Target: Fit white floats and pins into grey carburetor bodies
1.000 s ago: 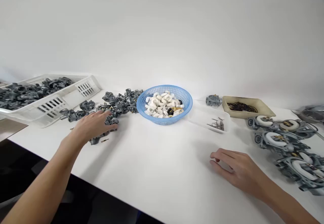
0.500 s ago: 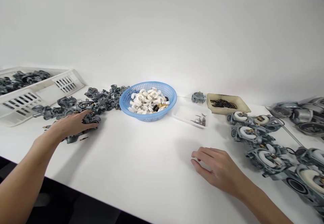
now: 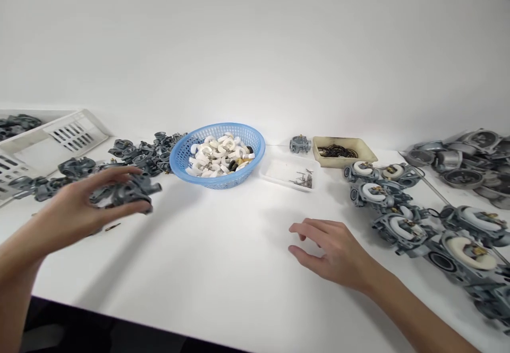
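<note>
A grey metal carburetor body is gripped between the thumb and fingers of my left hand, lifted above the table at the left. Behind it lies a heap of similar carburetor bodies. A small brass-coloured pin rests on the table just below the held part. My right hand hovers low over the table right of the middle, fingers apart and holding nothing. Nearest to it on the right are carburetors with white floats fitted.
A blue basket of white floats stands at the back middle. Beside it are a clear tray of small pins and a beige tray of black rings. A white crate is at left; metal bowls are piled at right.
My left hand has picked a carburetor body up from the heap and raised it. My right hand's fingers have spread a little. The view has turned slightly right.
</note>
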Motion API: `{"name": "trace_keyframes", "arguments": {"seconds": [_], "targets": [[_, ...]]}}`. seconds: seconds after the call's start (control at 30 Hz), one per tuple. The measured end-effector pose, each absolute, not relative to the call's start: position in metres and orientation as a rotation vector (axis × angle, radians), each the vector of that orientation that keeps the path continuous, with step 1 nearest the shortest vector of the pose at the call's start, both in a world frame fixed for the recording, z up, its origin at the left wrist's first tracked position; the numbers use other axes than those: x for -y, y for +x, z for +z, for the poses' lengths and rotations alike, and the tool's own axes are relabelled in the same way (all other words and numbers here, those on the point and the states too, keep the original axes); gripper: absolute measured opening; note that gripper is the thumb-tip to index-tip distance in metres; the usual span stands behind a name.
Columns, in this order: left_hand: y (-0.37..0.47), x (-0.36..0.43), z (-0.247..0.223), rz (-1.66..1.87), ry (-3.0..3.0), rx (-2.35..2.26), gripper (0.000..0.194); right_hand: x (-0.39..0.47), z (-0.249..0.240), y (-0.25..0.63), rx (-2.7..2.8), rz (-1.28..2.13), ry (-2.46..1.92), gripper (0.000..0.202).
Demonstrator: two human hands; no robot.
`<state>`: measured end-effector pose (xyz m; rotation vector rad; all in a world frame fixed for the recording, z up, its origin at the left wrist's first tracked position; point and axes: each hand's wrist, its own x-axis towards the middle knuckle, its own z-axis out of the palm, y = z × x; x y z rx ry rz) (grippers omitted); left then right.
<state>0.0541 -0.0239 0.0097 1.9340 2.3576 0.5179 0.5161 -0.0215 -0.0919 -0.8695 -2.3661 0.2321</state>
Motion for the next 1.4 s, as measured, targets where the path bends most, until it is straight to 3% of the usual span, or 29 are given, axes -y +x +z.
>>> {"name": "trace_keyframes", "arguments": {"seconds": [0.17,0.23,0.37,0.57,0.7,0.8,0.87,1.03,1.27,1.4], "targets": [[0.164,0.018,-0.027,0.614,1.850,-1.328,0.059,0.035,-0.092,0.503,2.292,0.433,-0.927,0.059],[0.205,0.014,-0.042,0.612,1.807,-1.200,0.057,0.039,-0.092,0.496,2.276,0.496,-0.944,0.071],[0.257,0.011,-0.052,0.551,2.068,-1.177,0.072,0.038,-0.090,0.493,2.208,0.644,-1.003,0.085],[0.279,0.014,-0.053,0.530,2.548,-1.058,0.084,0.025,-0.096,0.504,1.909,1.082,-1.093,0.082],[0.284,0.014,-0.050,0.476,2.650,-1.051,0.077,0.020,-0.098,0.507,1.816,1.247,-1.061,0.083],[0.283,0.012,-0.042,0.380,2.769,-0.974,0.074,0.020,-0.092,0.504,1.878,1.305,-1.029,0.071],[0.283,0.012,-0.036,0.291,2.909,-0.892,0.071,0.020,-0.088,0.501,1.940,1.308,-1.017,0.066],[0.285,0.011,-0.024,0.034,3.231,-0.596,0.073,0.020,-0.092,0.495,2.072,1.157,-1.063,0.080],[0.296,0.008,-0.023,-0.053,3.197,-0.407,0.076,0.017,-0.103,0.500,2.152,0.975,-0.889,0.051],[0.301,0.011,-0.032,-0.098,3.308,-0.318,0.074,0.010,-0.103,0.514,2.227,1.033,-0.771,0.057]]}}
